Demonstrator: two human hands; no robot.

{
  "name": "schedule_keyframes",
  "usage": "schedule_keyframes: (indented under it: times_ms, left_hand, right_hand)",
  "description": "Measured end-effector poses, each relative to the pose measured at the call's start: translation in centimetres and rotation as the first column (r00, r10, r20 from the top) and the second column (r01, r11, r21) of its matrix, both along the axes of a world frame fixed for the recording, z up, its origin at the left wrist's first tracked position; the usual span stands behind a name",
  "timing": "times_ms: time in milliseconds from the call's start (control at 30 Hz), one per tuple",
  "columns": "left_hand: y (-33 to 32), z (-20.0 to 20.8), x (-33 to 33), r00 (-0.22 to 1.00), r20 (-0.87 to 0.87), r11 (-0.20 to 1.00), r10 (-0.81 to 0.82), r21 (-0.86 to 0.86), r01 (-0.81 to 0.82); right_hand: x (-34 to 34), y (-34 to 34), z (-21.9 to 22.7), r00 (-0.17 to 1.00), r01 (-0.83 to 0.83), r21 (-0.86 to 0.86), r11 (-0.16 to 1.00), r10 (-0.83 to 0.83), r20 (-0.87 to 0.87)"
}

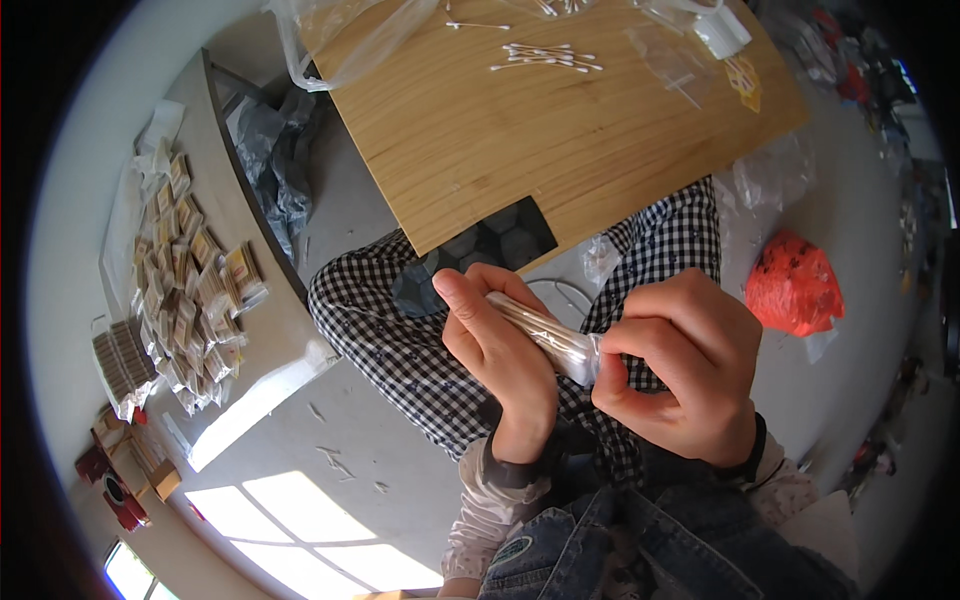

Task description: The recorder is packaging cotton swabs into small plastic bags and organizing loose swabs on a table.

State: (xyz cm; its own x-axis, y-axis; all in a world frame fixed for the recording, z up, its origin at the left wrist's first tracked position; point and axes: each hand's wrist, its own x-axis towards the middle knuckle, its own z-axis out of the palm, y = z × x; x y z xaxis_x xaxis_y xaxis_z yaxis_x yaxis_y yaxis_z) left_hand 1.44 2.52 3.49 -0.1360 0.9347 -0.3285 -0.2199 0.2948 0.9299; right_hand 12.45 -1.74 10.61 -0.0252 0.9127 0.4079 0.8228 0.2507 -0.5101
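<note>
A clear bag of cotton swabs [548, 337] lies slantwise between my two hands, above my lap. My left hand [500, 350] is wrapped round the bag from the left, its thumb pointing up along the sticks. At the bag's lower right end, my right hand [685, 365] pinches the clear plastic between thumb and bent forefinger. White cotton tips show through the plastic beside that pinch. On the wooden table [450, 140] in front of me, a small pile of loose cotton swabs [548, 58] is spread out.
Clear plastic bags [345, 45] lie on the table's far left. A white container [720, 32] stands far right beside a yellow packet [742, 82]. Many filled packets [190, 280] are heaped on a side table at left. A red bag [795, 285] sits on the floor at right.
</note>
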Motion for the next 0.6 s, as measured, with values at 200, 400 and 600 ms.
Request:
schedule_keyframes:
  times_ms: [200,400,600]
  left_hand:
    - [0.0,-0.2,-0.2,0.999,0.007,0.998,-0.054,-0.032,0.054]
    - [-0.2,-0.9,-0.2,0.959,0.279,0.978,-0.054,-0.178,0.107]
    - [-0.2,-0.5,0.0,0.96,0.279,0.988,-0.003,-0.147,0.046]
  right_hand:
    - [-0.1,-0.3,0.1,0.979,-0.008,-0.098,0.995,-0.013,-0.205]
    - [-0.5,-1.2,0.2,0.975,-0.006,-0.138,0.99,-0.024,-0.219]
    - [-1.3,-1.5,-0.3,0.995,0.047,-0.025,0.999,-0.049,-0.087]
